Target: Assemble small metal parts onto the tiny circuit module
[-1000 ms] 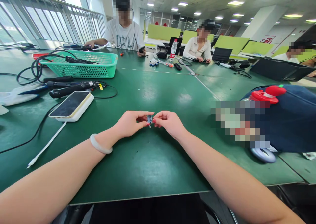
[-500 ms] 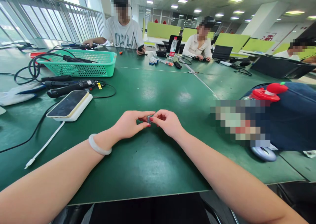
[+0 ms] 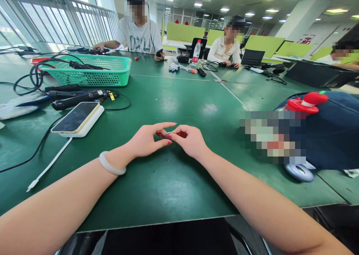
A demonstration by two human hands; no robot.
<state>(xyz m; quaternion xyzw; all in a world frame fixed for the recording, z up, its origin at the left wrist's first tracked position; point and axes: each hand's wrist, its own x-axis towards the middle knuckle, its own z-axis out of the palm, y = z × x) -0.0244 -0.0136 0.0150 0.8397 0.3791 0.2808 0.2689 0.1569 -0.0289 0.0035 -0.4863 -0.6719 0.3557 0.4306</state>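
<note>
A tiny greyish piece (image 3: 168, 133) shows between my two hands above the green table. It is mostly covered by fingers, so its kind is hard to make out. My right hand (image 3: 188, 138) pinches it between thumb and forefinger. From the left, my left hand (image 3: 147, 139) reaches around it, thumb and forefinger spread apart. Its curled lower fingers come close to the piece; whether they touch it I cannot tell. A pale bangle (image 3: 110, 164) circles my left wrist.
To the left lie a phone on a white power bank (image 3: 78, 118), black handheld devices (image 3: 81, 99) with cables, a glove (image 3: 21, 105) and a green basket (image 3: 112, 75). A dark blue bag (image 3: 331, 135) stands right. People sit across the table, near a water bottle (image 3: 196, 52).
My left forefinger has lifted and spread from the thumb, away from the small piece. My right hand still pinches it, and the piece now appears turned, showing less of its face.
</note>
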